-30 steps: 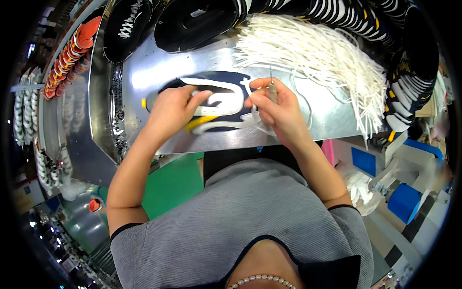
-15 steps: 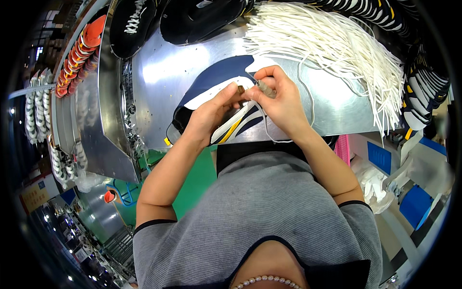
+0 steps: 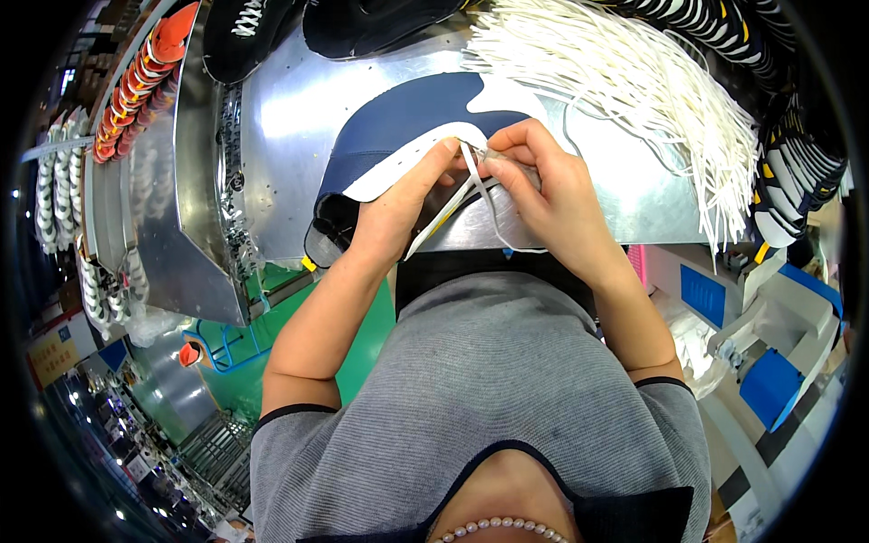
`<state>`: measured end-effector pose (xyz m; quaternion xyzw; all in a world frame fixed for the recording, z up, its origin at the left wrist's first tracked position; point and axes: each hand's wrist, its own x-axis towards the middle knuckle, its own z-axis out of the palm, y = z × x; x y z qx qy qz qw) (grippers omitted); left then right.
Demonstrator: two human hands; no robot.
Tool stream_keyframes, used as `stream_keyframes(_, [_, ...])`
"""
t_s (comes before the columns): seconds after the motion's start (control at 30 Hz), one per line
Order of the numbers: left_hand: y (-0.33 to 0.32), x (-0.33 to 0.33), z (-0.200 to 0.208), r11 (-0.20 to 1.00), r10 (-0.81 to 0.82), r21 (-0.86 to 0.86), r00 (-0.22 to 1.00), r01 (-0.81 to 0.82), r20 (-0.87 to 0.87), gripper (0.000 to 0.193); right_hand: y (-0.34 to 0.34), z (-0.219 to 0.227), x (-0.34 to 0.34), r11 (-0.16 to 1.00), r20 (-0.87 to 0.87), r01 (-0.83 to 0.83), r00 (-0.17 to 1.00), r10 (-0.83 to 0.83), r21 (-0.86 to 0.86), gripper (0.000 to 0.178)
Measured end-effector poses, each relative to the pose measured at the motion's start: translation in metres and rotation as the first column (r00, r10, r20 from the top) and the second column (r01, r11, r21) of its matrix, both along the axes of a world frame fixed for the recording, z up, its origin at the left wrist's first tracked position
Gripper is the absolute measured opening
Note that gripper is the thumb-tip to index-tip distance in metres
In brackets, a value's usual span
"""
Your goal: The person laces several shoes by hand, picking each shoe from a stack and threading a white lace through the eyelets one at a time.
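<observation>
A navy and white shoe upper (image 3: 389, 122) with a yellow stripe lies over the front of the metal table. My left hand (image 3: 403, 195) is closed on its white eyelet strip, thumb on top and fingers behind it. Close to the left fingertips, my right hand (image 3: 548, 185) pinches a white shoelace (image 3: 489, 213) by the upper's throat. The lace loops down to the table's front edge and trails off to the right. Something pale shows between the right fingertips; its kind is unclear. The undersides of both hands' fingers are partly hidden.
A thick heap of white laces (image 3: 625, 118) covers the table's right back. Dark shoe uppers (image 3: 380, 27) lie along the far edge, with rows of striped uppers (image 3: 783, 172) at right. Orange pieces (image 3: 145, 77) hang at left beside a metal panel (image 3: 190, 217).
The upper has turned and shifted slightly away from me. Both hands moved a little, the right hand rightward, and a length of lace now stands across the throat between them.
</observation>
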<state>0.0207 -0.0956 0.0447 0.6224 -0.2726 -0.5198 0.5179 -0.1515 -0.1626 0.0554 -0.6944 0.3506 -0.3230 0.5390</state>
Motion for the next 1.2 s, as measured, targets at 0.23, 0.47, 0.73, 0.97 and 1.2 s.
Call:
stream_keyframes(0.23, [0.001, -0.006, 0.014, 0.998, -0.067, 0.024, 0.985, 0.064, 0.157, 0.027, -0.006, 0.007, 0.001, 0.998, -0.114, -0.035, 0.993, 0.042, 0.058, 0.016])
stream_keyframes(0.47, [-0.008, -0.005, -0.003, 0.882, 0.064, -0.331, 0.612, 0.334, 0.788, 0.013, -0.008, 0.005, 0.022, 0.845, -0.464, -0.197, 0.883, -0.067, -0.496, 0.017])
stream_keyframes(0.73, [0.009, 0.022, 0.008, 0.982, -0.173, -0.047, 0.976, 0.181, 0.131, 0.021, -0.058, 0.04, -0.032, 0.929, -0.428, -0.078, 0.899, -0.092, -0.362, 0.031])
stream_keyframes(0.97, [0.005, 0.036, -0.004, 0.964, -0.094, -0.174, 0.867, 0.203, 0.489, 0.023, -0.052, -0.033, 0.008, 0.991, -0.132, 0.116, 0.986, -0.106, 0.068, 0.058])
stream_keyframes(1.2, [0.03, 0.05, 0.023, 0.882, -0.433, 0.014, 0.797, 0.472, 0.421, 0.045, -0.052, -0.035, 0.014, 0.916, 0.105, 0.218, 0.958, -0.267, 0.337, 0.035])
